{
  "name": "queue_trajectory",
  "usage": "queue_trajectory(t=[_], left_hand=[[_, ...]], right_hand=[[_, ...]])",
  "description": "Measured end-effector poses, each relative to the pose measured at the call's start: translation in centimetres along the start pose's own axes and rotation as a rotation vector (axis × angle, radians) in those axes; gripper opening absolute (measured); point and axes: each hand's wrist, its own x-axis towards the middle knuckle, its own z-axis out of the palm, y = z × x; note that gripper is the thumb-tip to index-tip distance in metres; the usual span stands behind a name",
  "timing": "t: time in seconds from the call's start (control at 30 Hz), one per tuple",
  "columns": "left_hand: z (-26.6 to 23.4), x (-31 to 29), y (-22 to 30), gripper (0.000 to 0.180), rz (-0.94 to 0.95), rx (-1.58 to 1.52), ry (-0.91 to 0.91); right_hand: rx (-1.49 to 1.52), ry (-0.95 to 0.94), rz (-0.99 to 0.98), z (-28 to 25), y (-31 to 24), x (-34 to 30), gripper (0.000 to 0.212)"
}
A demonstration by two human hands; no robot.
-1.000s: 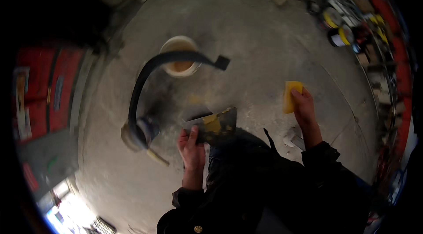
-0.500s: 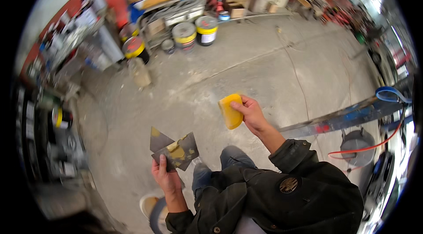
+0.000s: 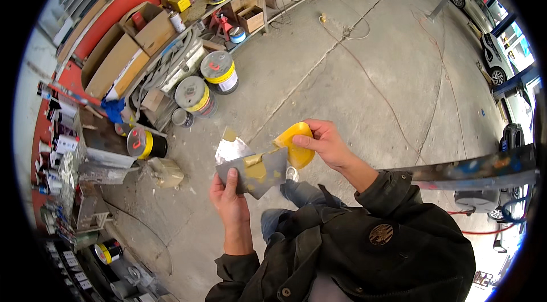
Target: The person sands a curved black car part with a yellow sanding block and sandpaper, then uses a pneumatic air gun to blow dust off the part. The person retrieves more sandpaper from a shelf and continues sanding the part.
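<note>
While in right hand, yellow spreader

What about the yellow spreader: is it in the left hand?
No, the right hand holds the yellow spreader, while the left hand grips gray sheets.

Two hands, one yellow spreader, four-plus buckets.

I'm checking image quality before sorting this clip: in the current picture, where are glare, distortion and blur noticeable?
Head view: the rear plate catches a bright reflection; head view: lower right is washed out; head view: the red wall curves at upper left; head view: the left hand, right hand and yellow scraper look fairly sharp.
</note>
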Motion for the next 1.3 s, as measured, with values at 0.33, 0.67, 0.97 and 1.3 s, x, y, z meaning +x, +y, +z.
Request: queue_trajectory(t=[0.33,0.67,0.97,1.3], left_hand=[[9.9,17.7,0.0,0.020,-0.159,-0.018,-0.051],[17.4,38.1,-1.1,0.024,-0.107,-0.218,-0.030],[22.6,52.1,0.7,0.023,-0.316,-0.306,-0.007],[25.4,66.7,0.5,0.029,-0.071,-0.214,0.288]], right_hand=[[0.130,0.106,0.004,-8.0,-3.8,16.9,0.022],[0.352,0.002,-0.053,-12.1,-5.8,36.1,0.022],[0.382,-0.159,-0.027,-14.7,-7.5,52.5,0.018],[0.441,-0.273,0.111,-16.1,-7.7,73.1,0.019]])
